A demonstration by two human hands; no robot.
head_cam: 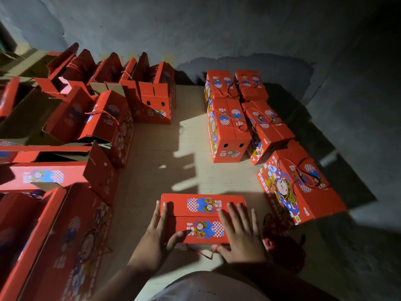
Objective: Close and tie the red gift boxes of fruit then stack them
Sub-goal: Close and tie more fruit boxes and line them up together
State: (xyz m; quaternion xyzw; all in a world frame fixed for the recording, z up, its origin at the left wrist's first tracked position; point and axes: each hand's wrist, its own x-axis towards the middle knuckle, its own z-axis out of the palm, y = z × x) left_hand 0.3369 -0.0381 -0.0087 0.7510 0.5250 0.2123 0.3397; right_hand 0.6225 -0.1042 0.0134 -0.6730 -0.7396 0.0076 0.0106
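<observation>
Head view, looking down. Nearest the camera: pale clothing at the bottom edge, two bare forearms reaching forward. Red gift box [202, 218] lies flat on the pale floor covering [169, 148] directly ahead, both top flaps folded shut, printed cartoon figures on each flap. Left hand [157, 235] rests on the box's left end, fingers spread and flat, thumb across the near flap; nothing pinched. Right hand [239, 233] is pressed flat on the box's right end, fingers splayed, thumb down at the near edge where a red cord [204, 254] trails along the box's front side. Whether the thumb pins the cord I cannot tell. A heap of red cord [275, 231] sits just right of the box, in shadow.

Right of the box and a little farther: a closed box [301, 185] lying tilted, cord handle looped over its top. Beyond that, farther from the box, a cluster of four closed boxes [240, 114] standing side by side, each with cord across the top.

Left of the box: open boxes [65, 166] crowded together, flaps standing up, brown cardboard insides showing; contents not visible in the dark. Farther back on the left, more open boxes [134, 88] in a row against the grey wall [217, 29]. Lighting is dim, with one bright patch on the floor covering beyond the box.
</observation>
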